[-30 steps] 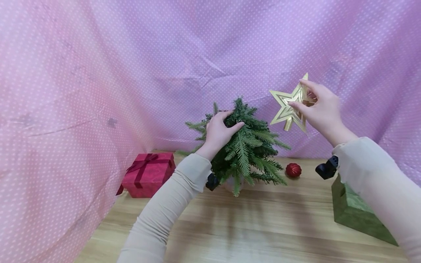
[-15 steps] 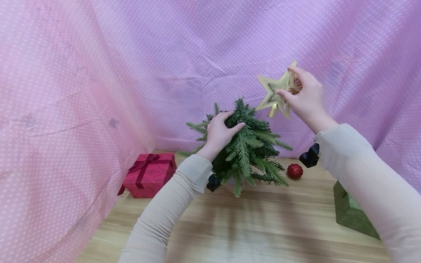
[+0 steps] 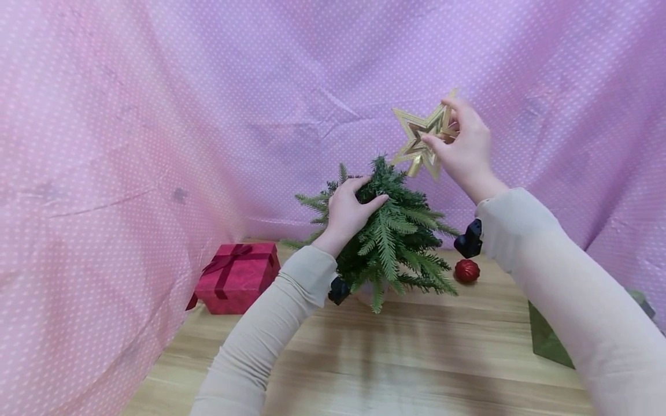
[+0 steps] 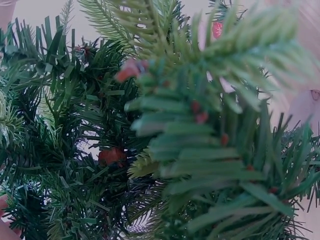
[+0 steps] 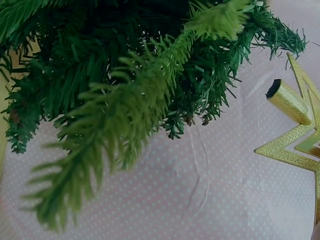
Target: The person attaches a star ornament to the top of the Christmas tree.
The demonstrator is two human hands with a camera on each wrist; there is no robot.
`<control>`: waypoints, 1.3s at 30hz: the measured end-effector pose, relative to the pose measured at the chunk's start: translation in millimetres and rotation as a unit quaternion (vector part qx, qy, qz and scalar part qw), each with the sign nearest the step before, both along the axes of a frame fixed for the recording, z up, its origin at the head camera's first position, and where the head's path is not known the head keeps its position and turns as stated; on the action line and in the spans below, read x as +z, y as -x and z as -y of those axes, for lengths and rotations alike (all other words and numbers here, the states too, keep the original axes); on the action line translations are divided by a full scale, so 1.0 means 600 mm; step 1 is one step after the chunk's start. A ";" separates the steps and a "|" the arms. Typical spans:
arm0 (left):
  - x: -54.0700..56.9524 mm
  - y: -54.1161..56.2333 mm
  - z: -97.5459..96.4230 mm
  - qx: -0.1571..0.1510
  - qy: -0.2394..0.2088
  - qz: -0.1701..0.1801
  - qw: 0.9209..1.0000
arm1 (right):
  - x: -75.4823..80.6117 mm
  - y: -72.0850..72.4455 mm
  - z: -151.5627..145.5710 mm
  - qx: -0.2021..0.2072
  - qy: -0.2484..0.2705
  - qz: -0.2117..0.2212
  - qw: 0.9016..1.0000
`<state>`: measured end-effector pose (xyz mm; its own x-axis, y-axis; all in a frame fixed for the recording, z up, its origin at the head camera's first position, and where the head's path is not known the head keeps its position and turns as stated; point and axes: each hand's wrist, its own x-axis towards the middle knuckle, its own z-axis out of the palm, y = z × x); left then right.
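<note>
A small artificial Christmas tree [image 3: 395, 231] stands at the middle of the table. My left hand [image 3: 346, 211] grips its upper part from the left, thumb in front, the other fingers partly hidden among the branches. In the left wrist view, green needles [image 4: 200, 150] fill most of the picture. Up and to the right of the treetop, my right hand [image 3: 465, 147] pinches a gold star tree topper [image 3: 416, 133] between thumb and fingers. The star's hollow tube [image 5: 290, 102] points down toward the tree in the head view, its open end visible in the right wrist view.
A red gift box [image 3: 236, 277] with a dark ribbon sits at the left. Right of the tree lies a red ornament ball [image 3: 466, 271]. A green box [image 3: 548, 338] is partly hidden behind my right sleeve. Pink dotted cloth [image 3: 234, 115] hangs behind the wooden table [image 3: 333, 358].
My right hand has carried the gold star left and upward, close to the treetop. The left hand keeps its grip on the tree, almost unmoved.
</note>
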<state>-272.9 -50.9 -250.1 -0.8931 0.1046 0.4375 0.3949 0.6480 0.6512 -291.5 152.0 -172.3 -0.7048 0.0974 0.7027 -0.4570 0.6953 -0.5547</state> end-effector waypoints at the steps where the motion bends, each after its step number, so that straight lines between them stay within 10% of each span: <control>1: 0.000 0.000 0.000 0.000 0.000 0.001 1.000 | 0.000 0.002 0.001 0.000 0.004 -0.003 1.000; 18: 0.000 -0.001 0.000 -0.003 -0.005 0.001 1.000 | 0.030 0.004 0.026 0.006 0.111 0.006 0.994; 39: 0.001 -0.003 0.000 -0.008 -0.001 -0.010 1.000 | 0.050 0.008 0.075 0.060 -0.063 -0.062 0.994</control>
<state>-271.0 -50.8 -249.5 -0.8825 0.1177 0.4553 0.4179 0.6405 0.6444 -296.3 107.2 -142.4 -0.6127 -0.0770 0.7865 -0.6012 0.6915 -0.4006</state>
